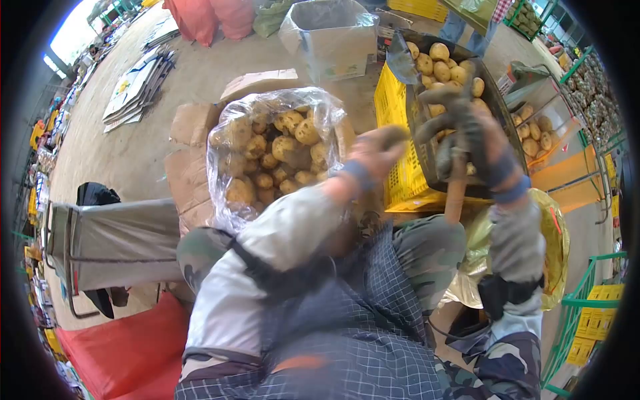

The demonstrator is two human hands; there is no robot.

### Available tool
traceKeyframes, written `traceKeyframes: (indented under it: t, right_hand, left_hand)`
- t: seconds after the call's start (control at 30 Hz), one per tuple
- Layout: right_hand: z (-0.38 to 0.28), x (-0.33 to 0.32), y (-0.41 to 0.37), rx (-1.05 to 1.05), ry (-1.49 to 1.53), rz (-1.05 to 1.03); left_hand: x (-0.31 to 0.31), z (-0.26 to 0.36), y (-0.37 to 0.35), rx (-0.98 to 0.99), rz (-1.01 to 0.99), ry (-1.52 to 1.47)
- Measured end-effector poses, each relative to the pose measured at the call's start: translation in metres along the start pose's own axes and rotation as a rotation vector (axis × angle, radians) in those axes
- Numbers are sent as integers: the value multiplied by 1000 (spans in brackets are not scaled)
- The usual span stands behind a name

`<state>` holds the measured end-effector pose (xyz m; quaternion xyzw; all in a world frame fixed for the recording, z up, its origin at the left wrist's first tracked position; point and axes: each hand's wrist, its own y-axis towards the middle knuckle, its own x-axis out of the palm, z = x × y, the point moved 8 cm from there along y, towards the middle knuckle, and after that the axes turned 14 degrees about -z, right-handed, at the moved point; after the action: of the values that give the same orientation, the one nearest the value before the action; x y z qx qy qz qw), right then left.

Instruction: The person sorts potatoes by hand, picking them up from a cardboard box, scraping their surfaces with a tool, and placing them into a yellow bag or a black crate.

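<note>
My right hand [463,123], in a dark glove, reaches over the yellow crate [399,163] with its fingers spread above the potatoes [441,71]. The crate has a dark lining along its top. Motion smears my left hand [379,152], which hovers between the crate and a cardboard box [189,180] to its left. Clear plastic [223,137] lines that box, and many more potatoes [285,148] fill it. Below my right hand, a brown stick-like piece [457,190] stands at the crate's near side.
An open carton [333,47] stands behind the lined box. Flattened cardboard [137,87] lies on the floor at far left. Beside my left knee is a grey cloth-covered frame [123,233], with a red sack [133,350] below. Potatoes also fill a container [533,133] at right.
</note>
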<state>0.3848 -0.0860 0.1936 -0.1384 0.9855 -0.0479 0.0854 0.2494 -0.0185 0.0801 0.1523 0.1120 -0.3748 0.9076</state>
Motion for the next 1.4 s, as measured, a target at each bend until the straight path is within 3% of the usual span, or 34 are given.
traceKeyframes:
  t: [0.1, 0.17, 0.23, 0.3, 0.4, 0.5, 0.53, 0.63, 0.67, 0.8, 0.87, 0.97, 1.03, 1.1, 1.13, 1.23, 1.27, 1.4]
  right_hand:
    - [100, 24, 65, 201, -390, -12]
    - [150, 55, 87, 281, -446, -24]
    - [167, 87, 105, 348, -82, -7]
    - [158, 110, 117, 279, 117, -5]
    - [150, 120, 133, 234, 209, 27]
    - [138, 112, 141, 279, 363, 81]
    - [136, 112, 145, 273, 409, 90]
    - [128, 112, 158, 175, 450, 63]
    - [128, 114, 160, 191, 464, 48]
    - [138, 120, 158, 167, 562, 19]
    - [153, 111, 159, 101, 5, 47]
    - [128, 111, 149, -85, -738, 152]
    - [126, 122, 151, -7, -853, 108]
    - [143, 135, 159, 282, -628, -84]
    - [136, 160, 162, 19, -980, -158]
    - [142, 192, 161, 233, -960, -363]
    - [145, 202, 159, 122, -997, -310]
    - [135, 216, 166, 63, -1199, -237]
  left_hand:
    - [-97, -110, -56, -466, 15, 186]
    - [-155, -202, -94, -707, 78, 280]
    - [-195, -247, -114, -893, 130, 498]
    - [-207, -285, -107, -996, 18, 523]
    - [-200, -315, -79, -756, -75, 570]
    - [-198, -295, -70, -932, -180, 497]
    - [-198, -320, -80, -979, -276, 431]
    - [-181, -315, -108, -1030, -276, 458]
    - [-170, -334, -109, -852, -242, 525]
    - [-150, -363, -113, -793, -132, 105]
    - [-153, -369, -128, -812, -153, -48]
    - [-159, -309, -139, -891, -199, -423]
    - [-147, -238, -145, -845, -148, -976]
    - [-145, -179, -144, -772, -2, -1233]
    - [-144, -163, -147, -725, 73, -1359]
    - [-150, -149, -160, -624, 180, -1408]
    - [-151, -143, -161, -555, 277, -1363]
    - [-143, -148, -179, -500, 301, -1507]
